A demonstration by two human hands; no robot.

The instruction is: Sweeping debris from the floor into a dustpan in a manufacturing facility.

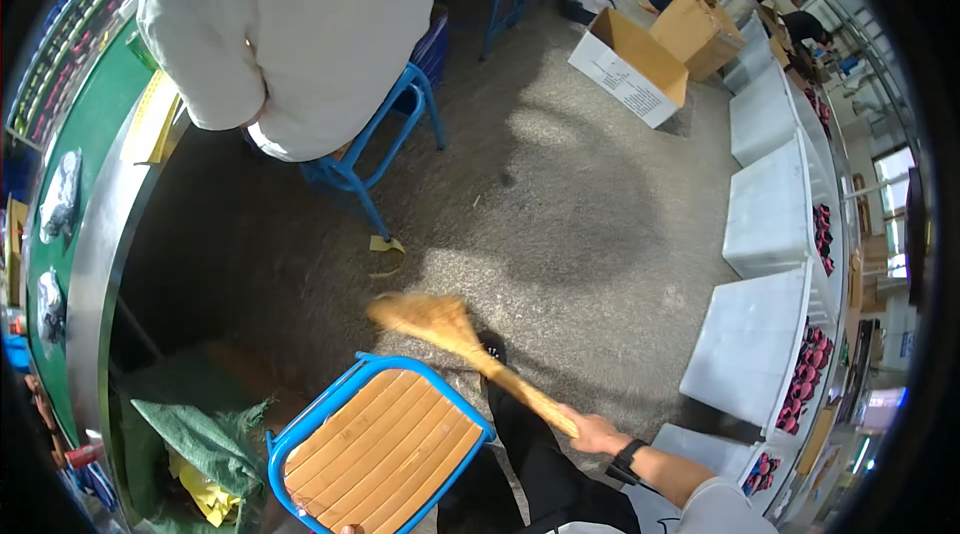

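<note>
The right hand [598, 431], lower centre-right of the frame, is seen clenched around the handle end of a straw broom [455, 334]. A black watch is worn on that wrist. The broom extends up-left from the grip; its blurred head is held over the grey concrete floor [560, 194], just above the blue-framed chair with a wooden slatted seat [380, 449] at bottom centre. The left hand is barely glimpsed at the bottom edge beneath that chair; its grip cannot be told. A small yellow scrap [387, 246] lies on the floor beside a second blue chair [385, 134], occupied by a person in a white top [290, 24], upper left. White bins [770, 204] line the right side. Open cardboard boxes [635, 64] are noted at top centre-right.
</note>
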